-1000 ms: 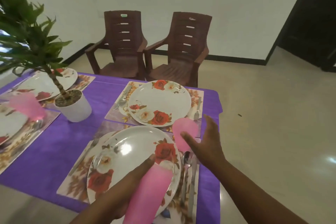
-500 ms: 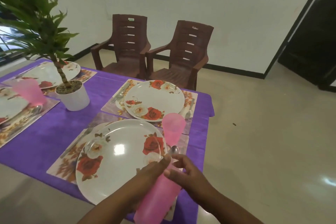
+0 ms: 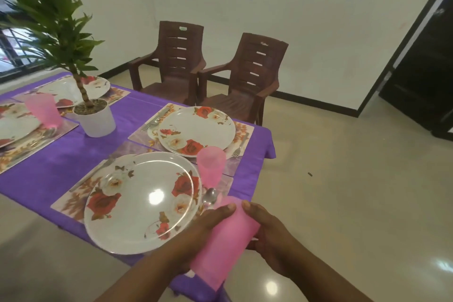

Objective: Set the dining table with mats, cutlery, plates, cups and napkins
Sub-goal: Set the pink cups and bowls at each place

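Both my hands hold a stack of pink plastic cups point(image 3: 225, 240) tilted on its side over the table's near right corner. My left hand point(image 3: 196, 235) grips it from the left, my right hand point(image 3: 272, 235) from the right. One pink cup point(image 3: 211, 165) stands upright on the mat between the near rose-patterned plate point(image 3: 139, 203) and the far rose plate point(image 3: 196, 130). A spoon point(image 3: 209, 196) lies right of the near plate. A fork point(image 3: 90, 174) lies left of it. Another pink cup point(image 3: 43, 111) stands at the left settings.
A potted plant in a white pot point(image 3: 94, 119) stands mid-table on the purple cloth point(image 3: 61, 167). More plates on mats lie at the far left. Two brown plastic chairs point(image 3: 176, 64) point(image 3: 250, 76) stand behind the table. Open tiled floor lies to the right, with a dark doorway beyond.
My right hand came back from the standing pink cup and took hold of the cup stack beside my left hand. The view shifted back and right.
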